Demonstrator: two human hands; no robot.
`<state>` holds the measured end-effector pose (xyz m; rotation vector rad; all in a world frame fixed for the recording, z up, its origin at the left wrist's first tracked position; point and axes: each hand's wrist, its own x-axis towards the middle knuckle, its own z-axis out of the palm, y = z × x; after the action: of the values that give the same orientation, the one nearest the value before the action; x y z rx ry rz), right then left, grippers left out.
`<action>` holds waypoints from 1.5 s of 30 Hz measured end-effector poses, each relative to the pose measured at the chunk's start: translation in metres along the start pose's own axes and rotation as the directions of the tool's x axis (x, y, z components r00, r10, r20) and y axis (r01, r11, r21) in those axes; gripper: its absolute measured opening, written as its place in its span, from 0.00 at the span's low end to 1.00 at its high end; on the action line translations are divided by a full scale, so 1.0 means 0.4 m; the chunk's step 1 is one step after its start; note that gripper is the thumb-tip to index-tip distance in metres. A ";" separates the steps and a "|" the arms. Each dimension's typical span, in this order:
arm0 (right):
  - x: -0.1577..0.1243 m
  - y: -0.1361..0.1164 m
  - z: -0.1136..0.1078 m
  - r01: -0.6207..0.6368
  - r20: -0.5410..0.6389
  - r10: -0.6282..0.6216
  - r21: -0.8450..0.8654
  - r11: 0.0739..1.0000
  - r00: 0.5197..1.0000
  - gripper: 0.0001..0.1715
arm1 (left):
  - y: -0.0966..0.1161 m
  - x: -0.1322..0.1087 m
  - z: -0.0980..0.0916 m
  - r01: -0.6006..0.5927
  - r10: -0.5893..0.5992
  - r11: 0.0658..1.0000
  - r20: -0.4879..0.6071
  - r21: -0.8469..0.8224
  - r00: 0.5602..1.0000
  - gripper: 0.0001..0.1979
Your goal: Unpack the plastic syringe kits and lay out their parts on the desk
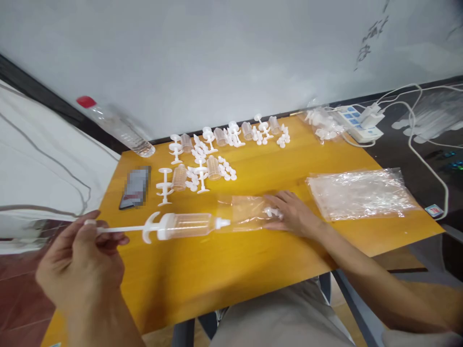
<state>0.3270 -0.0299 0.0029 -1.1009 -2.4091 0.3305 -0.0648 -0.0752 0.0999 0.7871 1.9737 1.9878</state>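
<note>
My left hand (87, 255) is closed around the plunger end of a large clear plastic syringe (190, 225) with white fittings. The syringe lies level above the table, its white tip pointing right toward the open end of a clear plastic bag (248, 212). At the bag's far right end, my right hand (289, 214) grips it, fingers bent over the film. A small white piece (272, 212) shows at the bag beside those fingers; whether it is inside cannot be made out.
Disassembled plungers, clear barrels (214, 167) and small white nozzles stand in groups at the table's back. A phone (135, 188) and water bottle (119, 127) are left. Flat clear bags (361, 195), a bag of white parts (323, 120) and a power strip (356, 123) are right.
</note>
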 end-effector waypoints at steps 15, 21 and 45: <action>0.171 -0.136 -0.077 -0.415 -0.014 0.426 0.202 0.887 0.904 0.46 | -0.037 -0.202 0.156 0.352 -0.236 0.930 0.565 -0.104 0.791 0.16; 0.208 -0.111 -0.098 -0.522 0.104 0.515 0.285 0.804 0.851 0.46 | 0.058 -0.212 0.181 0.078 -0.012 0.996 0.836 -0.037 0.549 0.29; 0.162 -0.090 -0.145 -0.380 0.260 0.286 0.749 0.543 0.922 0.25 | -0.013 -0.175 0.187 0.349 -0.274 0.933 0.803 0.088 0.529 0.26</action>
<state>0.2962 -0.0028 0.0875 -1.0799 -1.7232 1.4684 0.0311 -0.0477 0.0762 0.9896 1.3228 1.1402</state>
